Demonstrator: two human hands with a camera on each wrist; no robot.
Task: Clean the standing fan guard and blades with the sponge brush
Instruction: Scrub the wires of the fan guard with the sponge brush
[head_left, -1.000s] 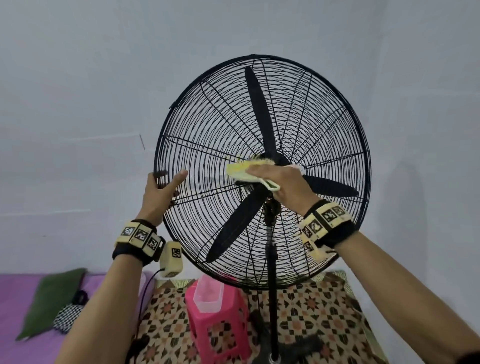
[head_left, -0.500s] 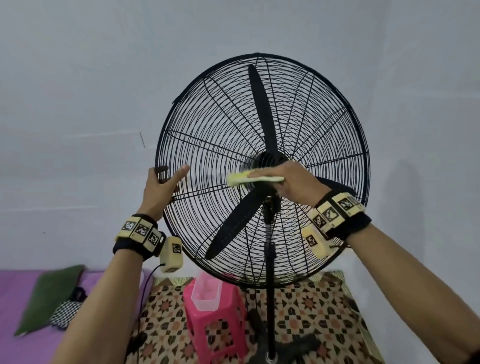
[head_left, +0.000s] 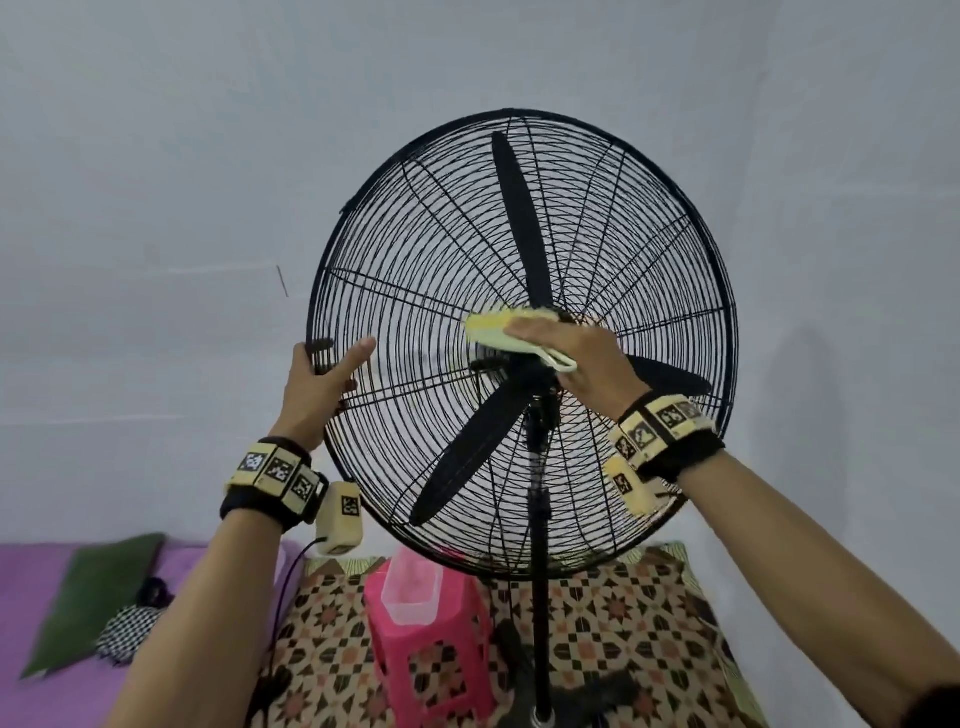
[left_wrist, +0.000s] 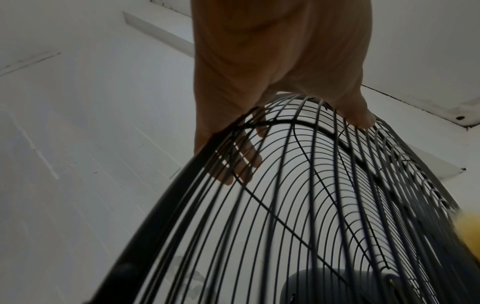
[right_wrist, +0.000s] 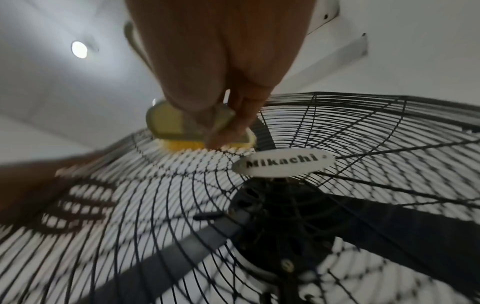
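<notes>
A black standing fan with a round wire guard and three black blades faces me. My left hand grips the guard's left rim, fingers curled behind the wires, thumb in front. My right hand holds the yellow sponge brush and presses it against the guard just left of the hub. In the right wrist view the brush sits on the wires beside the white "Mikachi" badge. The hub itself is partly hidden by my right hand.
The fan pole stands on a patterned mat. A pink plastic stool with a clear container on it stands just left of the pole. A purple bed with a green pillow lies at lower left. A plain wall is behind.
My right hand dipped with the brush below the hub, then rose again to hub height, left of centre. The left hand has kept its hold on the rim.
</notes>
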